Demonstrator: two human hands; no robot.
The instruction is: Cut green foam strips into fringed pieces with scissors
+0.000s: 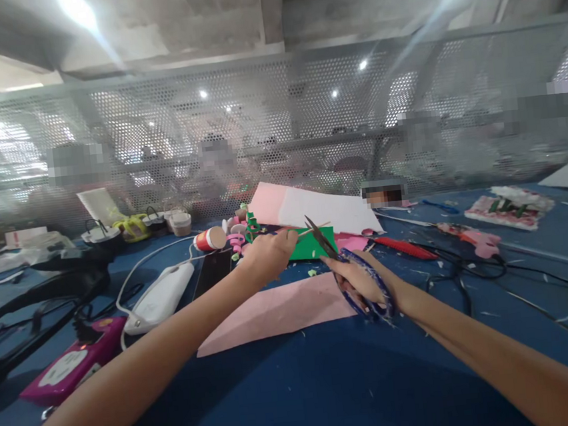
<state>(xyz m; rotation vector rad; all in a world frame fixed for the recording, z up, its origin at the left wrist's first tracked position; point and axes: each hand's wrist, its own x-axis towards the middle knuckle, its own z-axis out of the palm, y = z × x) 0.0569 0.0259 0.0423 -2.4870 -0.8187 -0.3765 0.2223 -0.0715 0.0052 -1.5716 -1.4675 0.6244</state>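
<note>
My right hand [363, 278] is closed round the blue-wrapped handles of a pair of scissors [323, 239], whose blades are slightly apart and point up and left. My left hand [269, 254] pinches a thin pale stick [308, 231] that reaches to the scissor blades. Behind the hands lies a green sheet [301, 246]. A long pink paper strip [274, 318] rests on the blue table below both hands, partly covered by the right hand and scissors.
On the left are a magenta power box [72, 360], a white power bank [164, 297] and a paper cup [210, 239]. A pink glue gun [480, 242], cables and a red tool [405, 248] lie right. White paper [324, 210] stands behind, before a mesh partition [255, 122].
</note>
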